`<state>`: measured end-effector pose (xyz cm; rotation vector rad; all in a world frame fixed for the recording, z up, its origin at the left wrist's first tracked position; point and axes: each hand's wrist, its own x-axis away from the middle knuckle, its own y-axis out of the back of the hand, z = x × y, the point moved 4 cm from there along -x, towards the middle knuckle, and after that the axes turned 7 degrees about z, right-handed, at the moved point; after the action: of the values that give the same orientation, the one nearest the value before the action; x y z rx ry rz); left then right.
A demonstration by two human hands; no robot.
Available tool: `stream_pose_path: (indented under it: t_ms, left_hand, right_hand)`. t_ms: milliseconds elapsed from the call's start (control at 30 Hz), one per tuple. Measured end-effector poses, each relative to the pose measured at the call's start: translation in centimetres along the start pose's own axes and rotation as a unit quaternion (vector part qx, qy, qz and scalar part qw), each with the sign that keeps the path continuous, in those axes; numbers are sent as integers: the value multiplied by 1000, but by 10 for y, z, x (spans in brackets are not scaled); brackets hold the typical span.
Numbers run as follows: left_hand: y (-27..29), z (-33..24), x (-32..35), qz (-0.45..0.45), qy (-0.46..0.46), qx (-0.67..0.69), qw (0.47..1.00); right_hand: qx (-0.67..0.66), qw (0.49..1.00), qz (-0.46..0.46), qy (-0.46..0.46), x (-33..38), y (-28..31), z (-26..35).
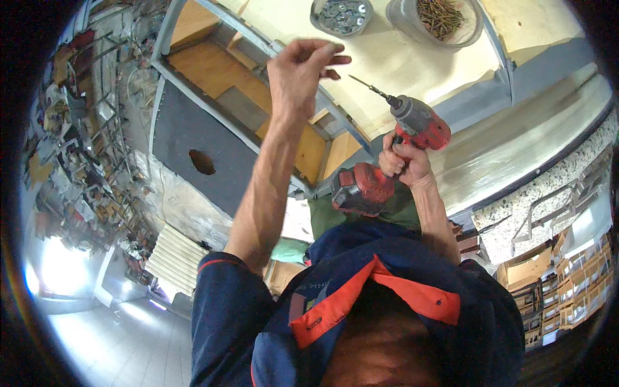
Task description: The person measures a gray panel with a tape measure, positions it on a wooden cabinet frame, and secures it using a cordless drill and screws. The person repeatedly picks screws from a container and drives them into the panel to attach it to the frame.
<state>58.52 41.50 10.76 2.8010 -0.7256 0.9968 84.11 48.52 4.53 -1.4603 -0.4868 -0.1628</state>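
Observation:
My right hand [405, 161] is wrapped round the grip of a red and black cordless drill [420, 122], its battery low and to the left. A long thin bit [367, 84] sticks out of its chuck toward the upper left. Left of the bit's tip, my left hand [303, 71] hangs above the frame's edge, fingers loosely bent and apart. I see nothing held in it, though part of its palm is hidden. Beyond both hands, a clear tub of screws [442, 22] and a smaller tub of grey metal pieces [342, 16] stand on a pale yellow surface [367, 55].
Grey metal framing [258, 39] surrounds wooden compartments [219, 80] on the left. Below them is a dark panel [187, 142] with a round hole. A shiny wrapped sheet [516, 142] lies at the right. Stacked boxes [574, 284] stand lower right; cluttered racks [90, 148] line the far left.

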Motion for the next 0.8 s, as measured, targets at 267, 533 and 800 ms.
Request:
stream_pose_path:
  t_ms: [267, 533, 800]
  left_hand:
    - [42, 53, 62, -94, 6, 144, 985]
    - [90, 106, 88, -207, -37, 69, 975]
    - [165, 202, 106, -202, 134, 17, 970]
  right_hand:
    - [27, 996, -32, -74, -22, -1, -35]
    - [125, 976, -98, -148, -33, 4, -76]
    - [188, 929, -166, -272, -61, 29, -123]
